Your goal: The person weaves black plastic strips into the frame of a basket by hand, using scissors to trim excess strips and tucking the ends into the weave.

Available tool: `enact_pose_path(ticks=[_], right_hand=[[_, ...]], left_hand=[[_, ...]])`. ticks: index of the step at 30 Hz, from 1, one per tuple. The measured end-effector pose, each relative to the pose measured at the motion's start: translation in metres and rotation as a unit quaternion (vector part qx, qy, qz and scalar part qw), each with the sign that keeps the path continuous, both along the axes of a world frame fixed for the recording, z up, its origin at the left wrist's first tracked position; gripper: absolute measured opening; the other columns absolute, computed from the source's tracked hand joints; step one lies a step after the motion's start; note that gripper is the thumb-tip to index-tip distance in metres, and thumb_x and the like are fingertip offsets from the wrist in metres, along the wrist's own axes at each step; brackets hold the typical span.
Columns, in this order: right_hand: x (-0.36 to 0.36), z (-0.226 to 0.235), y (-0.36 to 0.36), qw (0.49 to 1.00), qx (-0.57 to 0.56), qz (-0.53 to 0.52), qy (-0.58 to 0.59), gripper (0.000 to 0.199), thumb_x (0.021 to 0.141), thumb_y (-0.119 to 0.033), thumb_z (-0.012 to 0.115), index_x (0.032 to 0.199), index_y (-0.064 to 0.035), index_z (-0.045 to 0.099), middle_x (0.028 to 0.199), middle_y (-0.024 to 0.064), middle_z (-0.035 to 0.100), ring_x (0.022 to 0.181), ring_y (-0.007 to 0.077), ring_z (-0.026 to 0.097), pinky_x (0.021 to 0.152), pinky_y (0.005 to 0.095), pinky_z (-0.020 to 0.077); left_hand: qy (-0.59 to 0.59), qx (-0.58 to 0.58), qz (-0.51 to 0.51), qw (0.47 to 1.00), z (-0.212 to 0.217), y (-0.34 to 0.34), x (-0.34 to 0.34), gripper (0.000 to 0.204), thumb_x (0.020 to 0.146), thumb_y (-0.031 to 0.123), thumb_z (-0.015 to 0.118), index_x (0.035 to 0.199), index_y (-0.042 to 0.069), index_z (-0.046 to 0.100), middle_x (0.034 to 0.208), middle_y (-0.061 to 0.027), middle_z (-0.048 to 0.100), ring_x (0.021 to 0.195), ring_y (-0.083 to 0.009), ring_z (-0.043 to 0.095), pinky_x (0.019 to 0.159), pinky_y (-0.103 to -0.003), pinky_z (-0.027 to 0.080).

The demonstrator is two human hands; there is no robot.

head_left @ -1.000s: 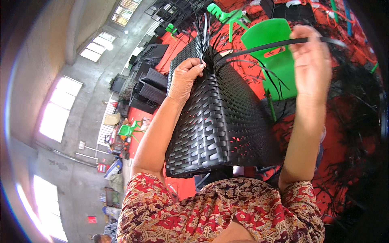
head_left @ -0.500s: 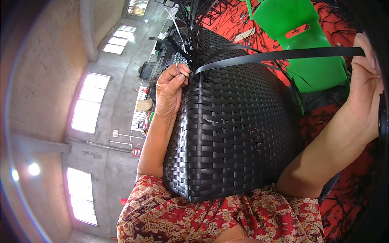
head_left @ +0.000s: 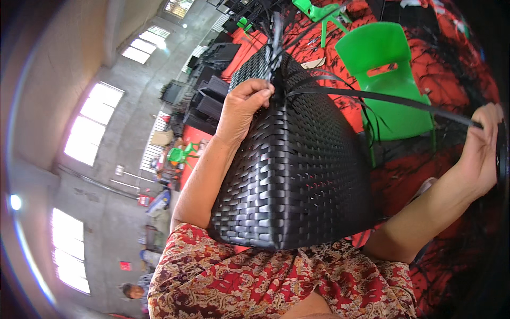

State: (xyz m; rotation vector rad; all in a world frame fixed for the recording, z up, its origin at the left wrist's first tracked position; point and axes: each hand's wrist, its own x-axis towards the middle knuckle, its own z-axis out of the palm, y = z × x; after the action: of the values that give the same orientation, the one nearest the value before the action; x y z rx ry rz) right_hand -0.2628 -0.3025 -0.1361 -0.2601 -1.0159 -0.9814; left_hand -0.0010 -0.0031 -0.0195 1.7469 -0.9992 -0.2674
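Note:
A large black woven piece [head_left: 313, 159], boxy and made of flat plastic strips, leans against my patterned top with one corner edge running up its middle. My left hand [head_left: 245, 106] is closed in a pinch at the upper end of that edge, and its fingertips hide what they hold. From beside it, a long flat black strip [head_left: 382, 98] stretches out to the right. My right hand [head_left: 482, 141] grips the far end of this strip at the right rim of the view. Loose strip ends [head_left: 276, 40] stick up beyond my left hand.
A green plastic chair [head_left: 380, 69] stands beyond the weave on a red floor covering [head_left: 340, 119] strewn with black strip scraps. Smaller green chairs [head_left: 316, 13] are further off. Dark woven panels [head_left: 212, 98] are stacked at the left. Another person [head_left: 137, 291] shows at the lower left.
My view has shifted, so the weave and left hand sit further right in the picture. My right hand is lower, and the strip now slopes down toward it.

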Motion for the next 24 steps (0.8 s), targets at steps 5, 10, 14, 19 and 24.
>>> enact_pose_path(ticks=[5,10,14,19,24], right_hand=[[-0.015,0.002,0.029,0.978,0.033,-0.091,0.183,0.016,0.095,-0.018,0.046,0.101,-0.0032,0.047,0.059,-0.0049,0.032,0.049,0.0028,0.029,0.047,0.0198,0.0236],[-0.022,0.036,0.048,0.810,-0.077,-0.319,0.486,0.021,0.094,-0.009,0.045,0.111,-0.0002,0.055,0.083,0.0050,0.055,0.055,0.0048,0.042,0.047,0.0153,0.0311],[-0.008,0.077,0.061,0.711,-0.191,-0.364,0.571,0.023,0.094,-0.013,0.047,0.110,-0.0001,0.058,0.071,-0.0019,0.048,0.052,0.0014,0.034,0.044,0.0152,0.0265],[0.021,0.116,0.088,0.586,-0.316,-0.416,0.620,0.015,0.091,-0.015,0.054,0.098,-0.0032,0.060,0.068,-0.0044,0.051,0.055,0.0030,0.043,0.050,0.0180,0.0329],[0.057,0.139,0.103,0.494,-0.456,-0.453,0.585,0.015,0.088,-0.016,0.057,0.082,-0.0027,0.061,0.063,-0.0044,0.048,0.060,0.0035,0.043,0.055,0.0198,0.0354]], left_hand=[[-0.052,-0.021,-0.025,0.998,-0.017,-0.001,0.022,0.011,0.083,0.007,0.061,0.091,0.000,0.063,0.101,-0.0044,0.059,0.082,-0.0100,0.054,0.074,-0.023,0.042],[-0.212,0.059,0.008,0.976,-0.011,0.007,0.027,0.009,0.080,0.010,0.063,0.085,0.004,0.068,0.111,-0.0064,0.056,0.098,-0.0141,0.054,0.086,-0.028,0.043],[-0.316,0.074,-0.016,0.946,-0.027,0.003,0.037,0.014,0.077,0.015,0.063,0.087,0.006,0.068,0.113,-0.0116,0.056,0.106,-0.0231,0.053,0.093,-0.031,0.040],[-0.341,0.129,-0.038,0.930,-0.024,-0.013,0.041,0.018,0.077,0.018,0.062,0.087,0.005,0.068,0.117,-0.0165,0.056,0.112,-0.0295,0.050,0.096,-0.034,0.038],[-0.388,0.131,-0.024,0.912,-0.044,-0.020,0.053,0.019,0.077,0.027,0.058,0.083,0.014,0.071,0.130,-0.0155,0.047,0.123,-0.0335,0.039,0.097,-0.050,0.033]])
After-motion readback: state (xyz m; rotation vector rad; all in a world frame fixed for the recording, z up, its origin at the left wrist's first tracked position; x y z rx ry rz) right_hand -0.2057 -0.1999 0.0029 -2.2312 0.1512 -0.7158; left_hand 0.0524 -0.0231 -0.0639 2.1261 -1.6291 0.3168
